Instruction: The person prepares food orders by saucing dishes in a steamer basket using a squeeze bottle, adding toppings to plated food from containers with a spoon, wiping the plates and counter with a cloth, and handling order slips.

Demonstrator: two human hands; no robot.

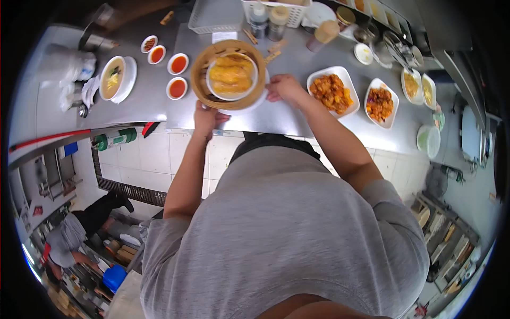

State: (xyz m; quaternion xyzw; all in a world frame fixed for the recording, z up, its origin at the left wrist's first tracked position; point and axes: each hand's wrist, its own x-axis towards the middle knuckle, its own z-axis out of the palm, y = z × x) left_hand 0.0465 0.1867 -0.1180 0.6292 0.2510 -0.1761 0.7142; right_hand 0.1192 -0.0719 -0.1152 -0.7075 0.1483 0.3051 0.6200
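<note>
A round bamboo steamer (197,80) sits on a white plate (257,105) near the counter's front edge. Inside it, a white dish holds several yellow rolls (231,74). My left hand (208,118) grips the steamer's near left edge, thumb against the bamboo and fingers underneath, partly hidden. At the right side, my right hand (285,88) has its fingers closed at the plate's rim. Closest to my right forearm is a white square bowl (353,106) of glazed orange-brown pieces.
Small red sauce dishes (177,88) and a bowl of soup (112,78) stand left. Another glazed dish (380,104) and a lidded tub (428,140) are on the right. Bottles (278,23) and a white basket (217,16) line the back. A co-worker (71,236) is behind, lower left.
</note>
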